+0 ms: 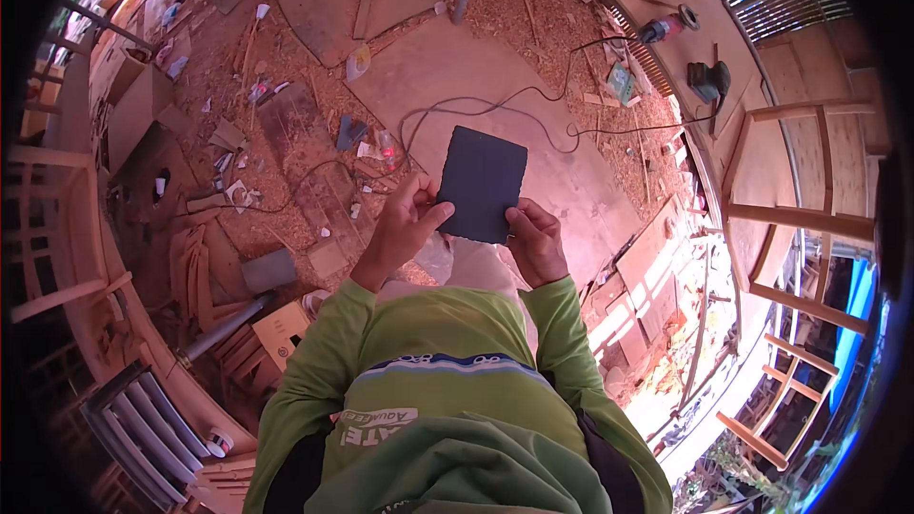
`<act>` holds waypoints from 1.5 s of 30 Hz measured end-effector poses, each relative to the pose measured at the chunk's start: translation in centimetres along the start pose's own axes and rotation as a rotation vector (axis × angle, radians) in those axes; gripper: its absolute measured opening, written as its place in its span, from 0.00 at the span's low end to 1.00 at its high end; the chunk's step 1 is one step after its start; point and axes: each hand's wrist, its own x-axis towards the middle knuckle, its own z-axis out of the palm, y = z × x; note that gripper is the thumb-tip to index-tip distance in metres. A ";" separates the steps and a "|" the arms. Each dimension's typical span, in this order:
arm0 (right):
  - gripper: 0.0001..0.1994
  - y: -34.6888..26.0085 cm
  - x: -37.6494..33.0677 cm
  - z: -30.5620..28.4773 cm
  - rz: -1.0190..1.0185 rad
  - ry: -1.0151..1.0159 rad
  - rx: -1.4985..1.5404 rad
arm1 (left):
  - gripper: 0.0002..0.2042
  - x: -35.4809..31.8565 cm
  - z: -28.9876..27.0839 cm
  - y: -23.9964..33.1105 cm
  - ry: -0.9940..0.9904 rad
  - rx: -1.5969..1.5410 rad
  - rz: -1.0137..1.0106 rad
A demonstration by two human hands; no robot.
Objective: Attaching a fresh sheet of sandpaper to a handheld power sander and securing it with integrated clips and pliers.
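Note:
A dark grey, nearly square piece of sandpaper (484, 186) with ragged side edges is held up in front of my body. My left hand (409, 224) pinches its lower left edge, thumb on the near face. On its lower right edge, my right hand (537, 236) grips with the thumb in front and the fingers curled behind. The sheet looks flat and hides part of the floor behind it.
Wood shavings and scraps cover the floor around a large board (562, 186). A black cord (495, 100) crosses it toward a power tool (706, 83) on the right-hand bench. Wooden frames (800, 219) stand at the right, a cardboard box (138, 119) at the left.

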 end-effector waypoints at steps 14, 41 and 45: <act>0.10 -16.6 9.8 -13.2 -0.326 0.204 -0.599 | 0.30 26.7 13.4 8.3 -0.251 0.858 0.431; 0.26 -42.4 18.6 -29.2 -0.808 1.282 -1.236 | 0.17 58.9 31.3 16.1 -0.567 0.851 0.459; 0.41 -48.8 22.7 -34.7 -0.449 1.256 -1.630 | 0.16 60.5 35.4 15.1 -0.458 0.899 0.436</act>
